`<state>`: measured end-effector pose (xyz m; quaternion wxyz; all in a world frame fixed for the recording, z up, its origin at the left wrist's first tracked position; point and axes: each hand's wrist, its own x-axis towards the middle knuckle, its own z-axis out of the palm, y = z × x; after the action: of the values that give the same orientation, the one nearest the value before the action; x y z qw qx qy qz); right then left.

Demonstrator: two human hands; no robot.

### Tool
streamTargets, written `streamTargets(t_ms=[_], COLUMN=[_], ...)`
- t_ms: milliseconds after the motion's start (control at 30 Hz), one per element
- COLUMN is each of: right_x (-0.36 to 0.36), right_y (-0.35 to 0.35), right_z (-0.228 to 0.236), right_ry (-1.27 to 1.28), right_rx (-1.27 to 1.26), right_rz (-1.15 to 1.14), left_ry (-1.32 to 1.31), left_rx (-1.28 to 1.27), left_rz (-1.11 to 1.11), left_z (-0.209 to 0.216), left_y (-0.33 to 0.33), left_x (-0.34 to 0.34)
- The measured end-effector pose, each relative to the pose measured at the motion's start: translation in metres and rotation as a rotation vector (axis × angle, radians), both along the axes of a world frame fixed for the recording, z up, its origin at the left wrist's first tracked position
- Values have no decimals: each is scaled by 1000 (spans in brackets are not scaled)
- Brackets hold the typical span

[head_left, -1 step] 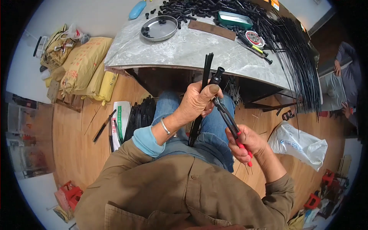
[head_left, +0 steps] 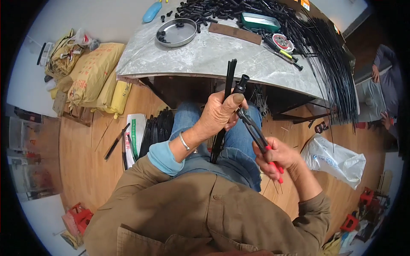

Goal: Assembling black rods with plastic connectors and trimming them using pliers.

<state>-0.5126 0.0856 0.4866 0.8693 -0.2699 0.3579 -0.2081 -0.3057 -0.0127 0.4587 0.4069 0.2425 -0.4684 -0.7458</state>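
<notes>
My left hand (head_left: 218,112), a bangle at its wrist, is closed around a bundle of thin black rods (head_left: 230,74) and a short black tubular fitting (head_left: 241,84). The bundle runs down between my knees. My right hand (head_left: 275,158) grips the red handles of a pair of pliers (head_left: 256,134). The jaws of the pliers are right by the lower end of the fitting, next to my left fingers. Those fingers partly hide what the jaws touch.
Ahead, a grey marble-patterned table (head_left: 171,62) carries a round metal tray (head_left: 181,37), a pile of black fittings (head_left: 213,9), a green box (head_left: 261,22) and long black rods (head_left: 331,64). Yellow sacks (head_left: 92,77) are stacked left; a white bag (head_left: 333,162) and another person (head_left: 386,64) are right.
My right hand and the plier handles have shifted slightly down and to the right. My left hand holds the rods and fitting in nearly the same place.
</notes>
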Motion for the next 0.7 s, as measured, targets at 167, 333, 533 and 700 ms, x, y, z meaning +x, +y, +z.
streamTargets(t_ms=[167, 333, 533, 700], right_x=[9, 17, 99, 57], right_y=[-16, 7, 37, 17], right_z=[46, 12, -63, -24], right_ry=[858, 1066, 456, 384], right_rx=[-657, -1156, -530, -362], right_rz=[217, -151, -585, -306], left_ry=[-40, -84, -151, -82], left_rx=[-17, -48, -60, -13], left_rz=[113, 169, 264, 115], left_z=[-3, -5, 2, -8], left_y=[2, -2, 4, -7], left_x=[3, 4, 0, 8])
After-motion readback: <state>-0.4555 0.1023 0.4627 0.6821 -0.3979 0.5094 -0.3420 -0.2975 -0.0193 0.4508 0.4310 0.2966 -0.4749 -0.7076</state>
